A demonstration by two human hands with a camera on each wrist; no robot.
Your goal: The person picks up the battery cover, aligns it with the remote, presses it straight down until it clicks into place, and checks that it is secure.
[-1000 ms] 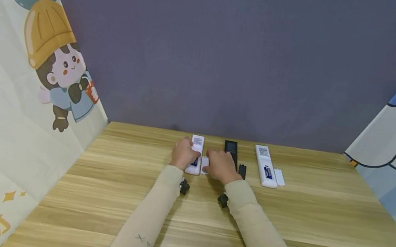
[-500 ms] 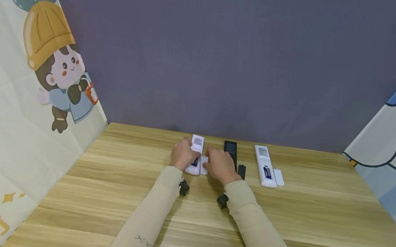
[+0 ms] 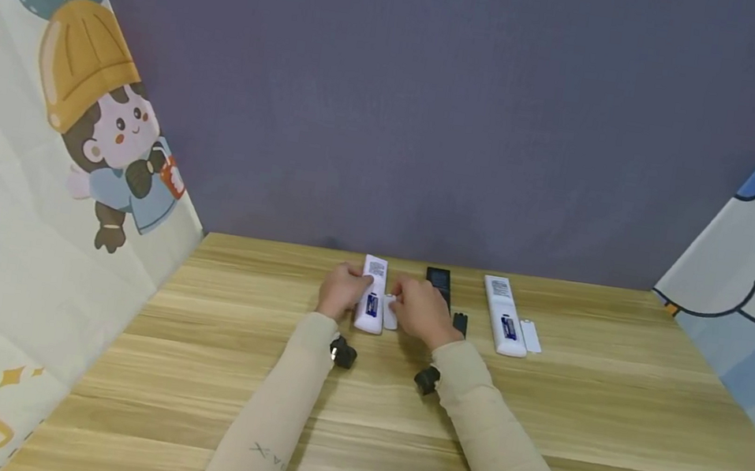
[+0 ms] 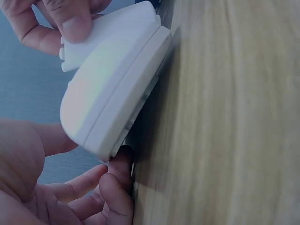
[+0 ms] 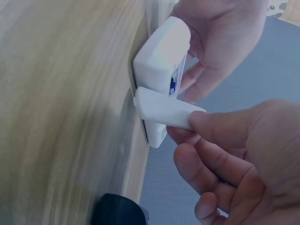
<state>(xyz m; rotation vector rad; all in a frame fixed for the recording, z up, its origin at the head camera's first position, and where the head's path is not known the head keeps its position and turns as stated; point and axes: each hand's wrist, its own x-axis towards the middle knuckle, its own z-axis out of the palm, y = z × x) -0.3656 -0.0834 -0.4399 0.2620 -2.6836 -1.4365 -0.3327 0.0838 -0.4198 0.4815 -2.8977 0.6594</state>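
Observation:
My left hand [image 3: 341, 291] grips the left edge of a white remote control [image 3: 359, 321], its thumb on the remote's back. The remote lies face down, and blue batteries [image 3: 372, 305] show in its uncovered compartment. Just to the right, my right hand [image 3: 421, 311] pinches a white battery cover [image 5: 164, 108] between thumb and forefinger. In the right wrist view the cover is held at a tilt beside the remote, its far end near the tabletop. The left wrist view shows the remote's rounded end [image 4: 89, 103] with the cover behind it.
A black remote control [image 3: 439, 280] lies partly hidden behind my right hand, its black cover [image 3: 460, 323] beside it. Farther right is another white remote [image 3: 502, 308] with batteries showing and its white cover [image 3: 531, 336] alongside. A dark wall [image 3: 436, 116] rises behind the wooden table [image 3: 379, 443].
My left hand has shifted slightly left, and its thumb has moved up the remote, so more of the batteries shows. My right hand has picked up the cover's far end slightly.

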